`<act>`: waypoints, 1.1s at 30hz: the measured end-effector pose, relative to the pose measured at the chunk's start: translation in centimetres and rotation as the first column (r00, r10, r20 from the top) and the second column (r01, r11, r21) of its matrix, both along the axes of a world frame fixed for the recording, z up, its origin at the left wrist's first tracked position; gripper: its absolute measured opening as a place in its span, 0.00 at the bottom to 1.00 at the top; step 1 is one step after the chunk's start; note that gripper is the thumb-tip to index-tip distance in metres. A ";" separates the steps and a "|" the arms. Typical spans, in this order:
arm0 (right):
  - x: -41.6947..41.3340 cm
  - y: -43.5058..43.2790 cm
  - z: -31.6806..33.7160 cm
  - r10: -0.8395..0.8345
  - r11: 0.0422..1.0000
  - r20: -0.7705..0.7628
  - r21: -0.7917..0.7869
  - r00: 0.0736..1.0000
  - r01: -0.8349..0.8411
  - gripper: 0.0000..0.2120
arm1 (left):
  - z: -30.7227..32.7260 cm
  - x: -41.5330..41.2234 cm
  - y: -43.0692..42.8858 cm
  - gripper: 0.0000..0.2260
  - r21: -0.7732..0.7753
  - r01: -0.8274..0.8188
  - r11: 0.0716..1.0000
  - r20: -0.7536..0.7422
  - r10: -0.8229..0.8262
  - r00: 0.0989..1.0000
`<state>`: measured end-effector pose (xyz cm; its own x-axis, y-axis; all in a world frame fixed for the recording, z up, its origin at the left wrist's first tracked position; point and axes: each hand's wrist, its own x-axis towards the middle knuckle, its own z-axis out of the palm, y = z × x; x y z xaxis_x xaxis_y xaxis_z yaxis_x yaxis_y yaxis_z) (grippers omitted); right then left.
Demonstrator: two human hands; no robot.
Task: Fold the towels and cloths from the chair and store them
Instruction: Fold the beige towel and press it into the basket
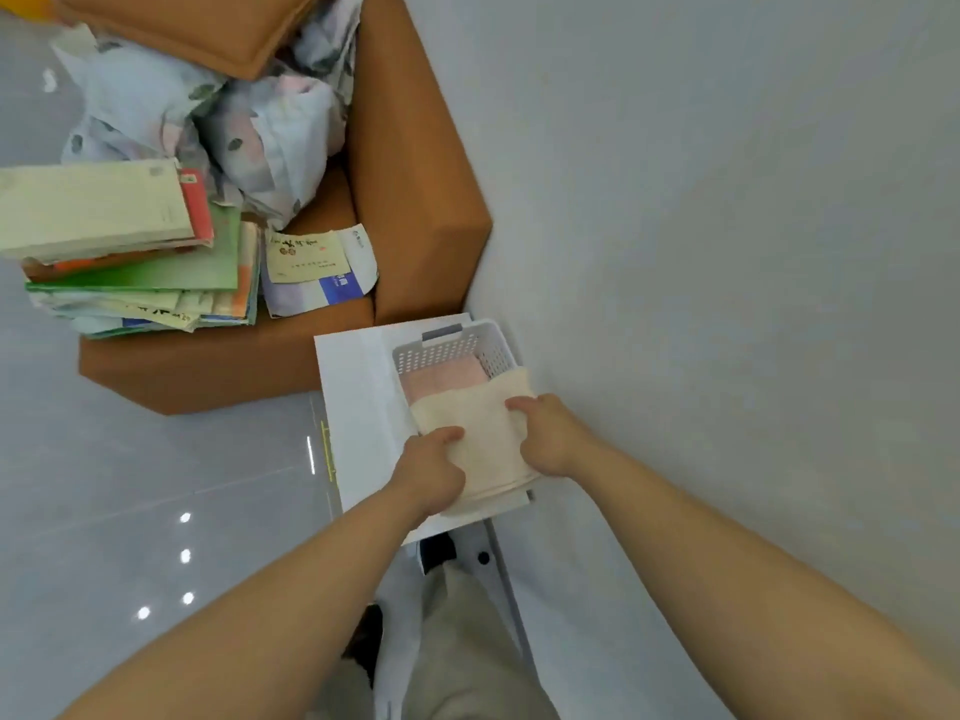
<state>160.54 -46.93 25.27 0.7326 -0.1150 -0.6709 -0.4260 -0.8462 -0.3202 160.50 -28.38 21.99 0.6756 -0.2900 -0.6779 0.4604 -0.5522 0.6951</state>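
Note:
A folded cream towel (480,433) lies over the near end of a white perforated basket (457,348). My left hand (434,472) grips its left edge with the thumb on top. My right hand (545,433) holds its right side, thumb on the cloth. Under it, deeper in the basket, a folded pink towel (444,379) shows. The basket sits on a white surface (353,407) next to the wall. Beyond it stands the orange chair (415,189) with a crumpled floral cloth (260,122) on its seat.
A stack of books and booklets (130,241) lies on the chair seat's front, with an orange cushion (208,28) at the top. The grey wall (727,252) runs along the right. Glossy grey floor (130,485) spreads to the left.

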 end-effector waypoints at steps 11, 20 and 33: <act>6.7 -2.1 -20.3 0.258 0.940 -0.123 -0.196 0.958 -0.278 0.26 | -14.7 5.8 -8.1 0.23 0.389 0.165 0.906 -0.122 -0.126 0.984; 4.8 -2.7 -24.0 0.453 0.853 -0.026 -0.275 0.891 -0.442 0.28 | -19.2 4.5 -9.6 0.29 0.608 0.262 0.749 -0.183 -0.189 0.965; 5.4 -2.0 -25.1 0.622 0.671 -0.171 -0.385 0.764 -0.633 0.36 | -20.6 6.7 -8.6 0.23 0.856 0.514 -0.057 -0.348 -0.799 0.491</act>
<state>165.97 -48.89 0.22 0.7159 0.1086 -0.6897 0.2505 -0.9620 0.1085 167.23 -37.03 1.34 0.6598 -0.1172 -0.7422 -0.5468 -0.7524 -0.3673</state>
